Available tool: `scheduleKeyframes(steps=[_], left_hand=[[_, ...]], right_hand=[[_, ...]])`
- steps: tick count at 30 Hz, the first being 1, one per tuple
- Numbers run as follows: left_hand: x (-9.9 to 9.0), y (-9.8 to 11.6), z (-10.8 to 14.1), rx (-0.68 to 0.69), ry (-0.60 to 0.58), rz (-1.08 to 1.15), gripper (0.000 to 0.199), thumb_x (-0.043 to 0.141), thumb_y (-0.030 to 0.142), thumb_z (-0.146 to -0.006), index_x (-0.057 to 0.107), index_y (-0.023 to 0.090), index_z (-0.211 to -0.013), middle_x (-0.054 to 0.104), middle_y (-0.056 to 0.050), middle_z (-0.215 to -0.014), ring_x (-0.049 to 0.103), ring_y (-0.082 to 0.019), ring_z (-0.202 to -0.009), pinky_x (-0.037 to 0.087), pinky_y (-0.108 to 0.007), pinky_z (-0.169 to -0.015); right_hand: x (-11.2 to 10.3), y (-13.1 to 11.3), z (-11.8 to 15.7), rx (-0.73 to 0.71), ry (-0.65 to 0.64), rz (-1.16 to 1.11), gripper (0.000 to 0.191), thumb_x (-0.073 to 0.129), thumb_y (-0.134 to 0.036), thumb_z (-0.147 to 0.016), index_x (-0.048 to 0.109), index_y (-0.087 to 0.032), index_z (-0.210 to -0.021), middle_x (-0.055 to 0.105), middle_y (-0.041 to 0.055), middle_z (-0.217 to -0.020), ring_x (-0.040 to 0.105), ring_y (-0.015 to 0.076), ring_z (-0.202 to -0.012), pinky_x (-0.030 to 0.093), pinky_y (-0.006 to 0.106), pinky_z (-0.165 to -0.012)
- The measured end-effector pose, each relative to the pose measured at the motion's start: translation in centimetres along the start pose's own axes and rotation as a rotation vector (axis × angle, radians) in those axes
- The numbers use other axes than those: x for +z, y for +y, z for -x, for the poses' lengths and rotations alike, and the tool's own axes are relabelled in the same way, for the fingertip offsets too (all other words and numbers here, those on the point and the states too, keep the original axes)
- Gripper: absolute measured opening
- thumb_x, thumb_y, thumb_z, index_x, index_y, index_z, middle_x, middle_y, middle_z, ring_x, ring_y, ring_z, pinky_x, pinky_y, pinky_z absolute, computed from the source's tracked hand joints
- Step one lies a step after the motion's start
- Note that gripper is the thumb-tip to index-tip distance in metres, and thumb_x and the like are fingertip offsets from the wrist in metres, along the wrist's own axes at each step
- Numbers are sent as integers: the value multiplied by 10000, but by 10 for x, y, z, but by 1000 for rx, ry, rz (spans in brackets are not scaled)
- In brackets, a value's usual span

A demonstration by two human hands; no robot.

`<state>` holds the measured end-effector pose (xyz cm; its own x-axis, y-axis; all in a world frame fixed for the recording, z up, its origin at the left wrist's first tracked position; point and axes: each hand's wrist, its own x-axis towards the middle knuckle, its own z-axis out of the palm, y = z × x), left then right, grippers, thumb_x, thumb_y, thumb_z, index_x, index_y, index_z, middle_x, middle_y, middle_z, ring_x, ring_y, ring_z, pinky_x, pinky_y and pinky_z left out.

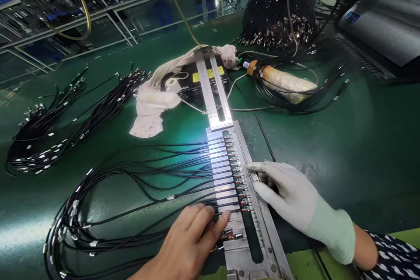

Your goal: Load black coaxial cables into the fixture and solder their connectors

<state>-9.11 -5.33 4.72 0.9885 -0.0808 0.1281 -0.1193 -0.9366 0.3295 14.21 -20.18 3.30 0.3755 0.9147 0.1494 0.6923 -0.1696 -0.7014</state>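
Curled bare left fingers (204, 218), hold unclear, and parted white-gloved right fingers (271, 169) are being rested on a slotted silver-metal plate (236, 254).

Left hand (192, 237): bare, back turned up, half curled, angled in from the person's lower left.
Left thumb (218, 227): stretched forward and out to the right.
Left fingers (201, 215): bent and close together, tips tucked down; whether they pinch, I can't tell from here.
Right hand (292, 197): in a white glove, back up, set farther forward than the left and pointing leftward.
Right index finger (266, 169): long, only slightly bent.
Right thumb (267, 194): held apart from the index, leaving a gap.
Right wrist (365, 247): a bare strip between pale green cuff (333, 229) and dark, white-patterned sleeve (392, 250).
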Motion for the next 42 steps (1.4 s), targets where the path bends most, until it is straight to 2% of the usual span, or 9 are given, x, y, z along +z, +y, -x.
scheduleKeyframes(steps=[5,11,15,19,24,29,32,37,42], left_hand=[[-3,4,-11,-20,9,-62,360,358,120,-968,496,84,-1298,490,-87,-892,394,-180,-754,320,-305,-632],[3,4,-43,60,-4,-202,367,367,141,-975,483,185,-1321,476,-52,-851,406,-178,-727,281,-319,-637],[-5,7,-40,24,62,-300,318,348,128,-968,521,143,-1234,501,-63,-838,401,-197,-722,275,-327,-618],[-17,18,-12,-150,64,-52,232,373,124,-969,514,164,-1148,552,-56,-890,448,-185,-754,352,-309,-651],[-13,35,20,-367,-12,98,154,414,163,-964,523,192,-1069,568,-61,-937,499,-199,-835,426,-319,-734],[-14,43,29,-499,-59,432,79,529,104,-872,546,180,-886,561,-27,-835,523,-155,-779,413,-239,-647],[-19,39,29,-522,8,606,98,609,80,-830,598,176,-844,576,-13,-827,546,-130,-773,410,-208,-646],[-15,29,12,-426,206,500,162,521,122,-927,652,187,-997,541,-36,-869,537,-111,-770,418,-200,-659],[-4,25,-16,-199,112,296,288,439,107,-959,567,175,-1208,537,-66,-885,500,-146,-790,422,-237,-663]], right_hand=[[1,-1,-2,27,-3,-22,232,486,-274,-943,563,-285,-1162,657,-35,-1089,616,171,-968,465,360,-838],[0,-3,-2,33,15,-19,215,484,-265,-944,595,-245,-1127,666,-8,-999,615,171,-891,467,344,-808],[-1,-5,-1,38,7,0,211,488,-269,-949,597,-244,-1128,666,-14,-966,613,163,-878,476,329,-799],[-2,-7,-1,49,-13,21,216,489,-291,-949,602,-249,-1128,665,-11,-942,615,171,-865,486,331,-774],[-3,-5,1,57,-31,38,247,470,-320,-952,597,-249,-1151,661,6,-945,618,188,-873,494,342,-759],[-2,-5,9,30,-56,51,243,460,-321,-959,569,-260,-1167,636,17,-967,595,198,-896,480,361,-791],[-1,-5,12,18,-73,54,223,445,-284,-966,552,-259,-1160,614,16,-950,572,198,-903,459,363,-799],[0,-6,9,10,-63,31,207,456,-257,-966,540,-256,-1155,601,1,-980,551,186,-927,429,363,-817],[0,-7,6,15,-41,14,190,483,-244,-960,554,-260,-1136,610,-13,-1022,556,177,-939,424,355,-819]])
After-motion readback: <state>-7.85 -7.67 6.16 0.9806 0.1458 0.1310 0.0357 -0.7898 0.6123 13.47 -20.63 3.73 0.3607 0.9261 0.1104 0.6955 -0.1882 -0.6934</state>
